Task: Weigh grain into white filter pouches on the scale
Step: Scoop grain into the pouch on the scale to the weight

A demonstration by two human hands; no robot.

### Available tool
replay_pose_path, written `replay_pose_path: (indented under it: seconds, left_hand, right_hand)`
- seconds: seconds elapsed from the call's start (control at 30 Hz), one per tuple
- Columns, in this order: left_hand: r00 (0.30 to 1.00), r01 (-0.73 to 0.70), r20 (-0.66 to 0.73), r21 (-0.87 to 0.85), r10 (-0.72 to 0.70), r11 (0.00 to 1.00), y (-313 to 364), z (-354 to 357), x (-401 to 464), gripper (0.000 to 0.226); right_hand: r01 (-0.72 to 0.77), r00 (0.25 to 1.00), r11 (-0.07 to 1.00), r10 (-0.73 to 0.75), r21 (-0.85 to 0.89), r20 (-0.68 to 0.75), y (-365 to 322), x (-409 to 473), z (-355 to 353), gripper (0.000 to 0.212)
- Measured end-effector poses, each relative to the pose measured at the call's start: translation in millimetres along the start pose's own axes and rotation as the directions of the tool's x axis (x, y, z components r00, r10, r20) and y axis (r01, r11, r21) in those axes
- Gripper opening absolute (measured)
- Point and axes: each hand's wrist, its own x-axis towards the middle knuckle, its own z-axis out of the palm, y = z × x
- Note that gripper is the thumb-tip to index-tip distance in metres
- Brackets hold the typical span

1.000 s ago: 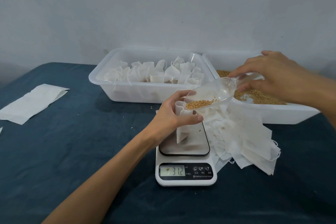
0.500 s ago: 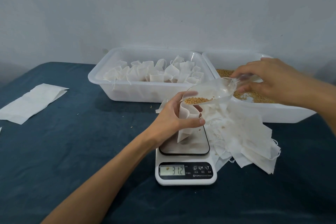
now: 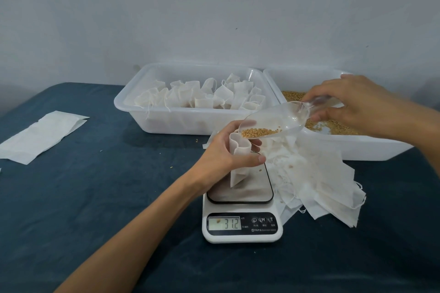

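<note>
Left hand (image 3: 226, 150), frame centre: fingers and thumb curled round the white pouch (image 3: 239, 159), holding its mouth open over the scale (image 3: 241, 200) platform. Pouch bottom looks to touch the platform, hard to confirm. Right hand (image 3: 357, 104), right of frame, pinches the handle of a clear scoop (image 3: 276, 119), tilted down, lip just above the pouch mouth, grain (image 3: 260, 132) at the lip. Display reads 31.2.
</note>
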Motion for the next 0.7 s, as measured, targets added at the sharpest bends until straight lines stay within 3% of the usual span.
replay_pose_path:
  seconds: [0.2, 0.4, 0.7]
  left_hand:
    - [0.999, -0.037, 0.015, 0.133, 0.036, 0.990, -4, 2, 1, 0.034]
    - [0.994, -0.107, -0.013, 0.047, 0.108, 0.993, 2, -2, 2, 0.018]
    - [0.998, -0.052, -0.025, 0.065, 0.054, 0.997, 5, -2, 0, 0.048]
  right_hand:
    - [-0.103, 0.994, 0.986, 0.098, 0.130, 0.038, 1, -3, 6, 0.028]
    - [-0.123, 0.991, 0.982, 0.114, 0.143, 0.071, -3, -5, 7, 0.023]
    - [-0.105, 0.994, 0.979, 0.097, 0.177, 0.054, -6, -3, 5, 0.028]
